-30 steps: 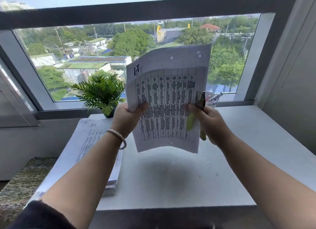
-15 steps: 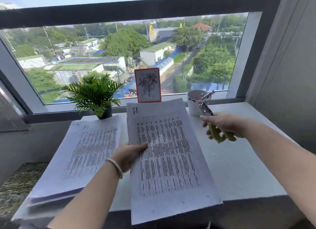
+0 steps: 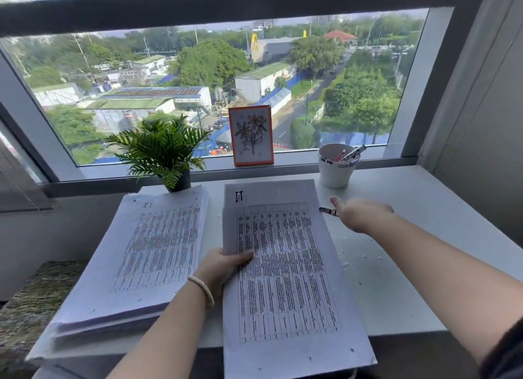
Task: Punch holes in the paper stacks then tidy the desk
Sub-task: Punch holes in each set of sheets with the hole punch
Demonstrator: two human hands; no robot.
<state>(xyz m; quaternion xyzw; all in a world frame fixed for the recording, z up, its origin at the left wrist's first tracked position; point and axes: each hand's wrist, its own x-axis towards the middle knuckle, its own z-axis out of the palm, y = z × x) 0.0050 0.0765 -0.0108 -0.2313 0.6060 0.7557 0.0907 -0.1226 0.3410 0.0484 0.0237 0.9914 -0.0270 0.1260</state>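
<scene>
A printed paper stack [image 3: 285, 265] lies flat on the white desk [image 3: 402, 279], its near end over the front edge, with punched holes along the bottom margin. My left hand [image 3: 223, 268] grips its left edge, thumb on top. A second, thicker paper stack [image 3: 147, 254] rests to the left. My right hand [image 3: 362, 214] is low over the desk to the right of the held stack, closed over the hole punch [image 3: 328, 210]. Only the punch's metal tip shows; its handles are hidden under the hand.
A white cup [image 3: 335, 169] with markers stands at the back right. A small potted plant [image 3: 161, 152] and a framed flower drawing [image 3: 251, 135] stand by the window. Small paper dots [image 3: 351, 254] are scattered on the desk. A woven mat [image 3: 34, 293] lies below left.
The stack, held up against the window a second ago, has come down flat onto the desk. My right hand left the paper and dropped with the punch toward the desk on the right.
</scene>
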